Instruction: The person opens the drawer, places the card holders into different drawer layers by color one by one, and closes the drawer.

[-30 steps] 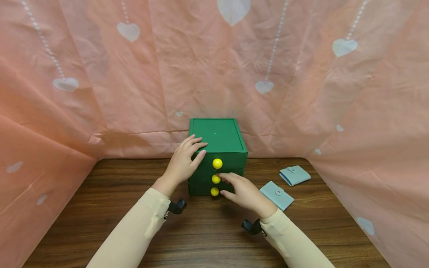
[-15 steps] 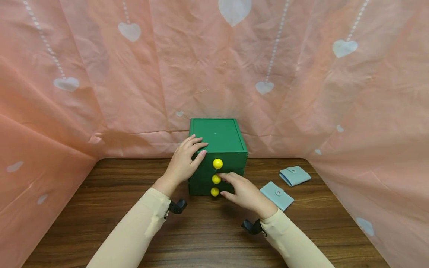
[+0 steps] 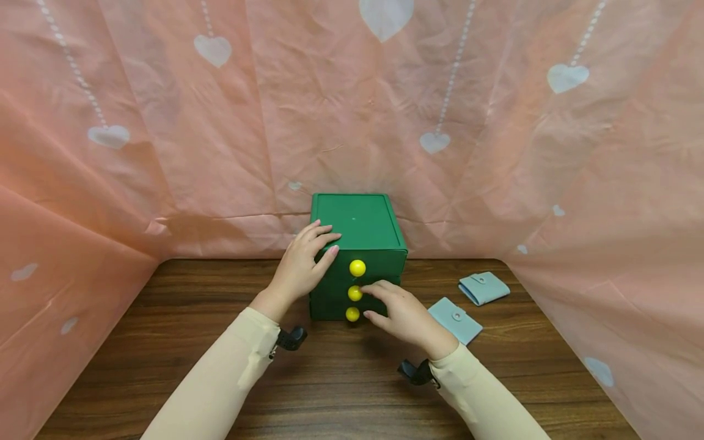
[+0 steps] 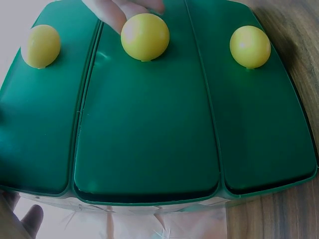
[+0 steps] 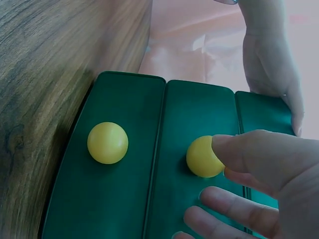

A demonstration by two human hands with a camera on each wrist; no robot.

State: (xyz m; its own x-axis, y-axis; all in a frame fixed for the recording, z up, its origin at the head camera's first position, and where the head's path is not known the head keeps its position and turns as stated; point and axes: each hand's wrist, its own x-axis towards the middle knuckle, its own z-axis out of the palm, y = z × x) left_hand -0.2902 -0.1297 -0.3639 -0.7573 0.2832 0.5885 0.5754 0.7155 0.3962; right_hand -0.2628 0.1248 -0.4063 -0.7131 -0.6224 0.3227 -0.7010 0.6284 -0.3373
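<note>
A small green drawer cabinet (image 3: 357,223) with three round yellow knobs stands toward the back of the table, all its drawers pushed in. My left hand (image 3: 299,263) rests on its upper left edge, fingers spread over the top and thumb along the front corner. My right hand (image 3: 404,315) is at the front, its index fingertip right at the middle knob (image 3: 354,293). In the right wrist view the thumb overlaps one side of that knob (image 5: 203,158), while the other fingers extend loosely beside it. The top knob (image 3: 357,267) and bottom knob (image 3: 352,314) are untouched.
Two light blue snap wallets lie on the wooden table (image 3: 220,342) right of the cabinet: the nearer wallet (image 3: 456,321) is partly behind my right hand, the farther wallet (image 3: 484,288) near the back edge. A pink curtain (image 3: 341,122) with hearts encloses the back and sides.
My right hand has shifted very slightly to the right at the middle knob. The left hand, cabinet and wallets stay where they were.
</note>
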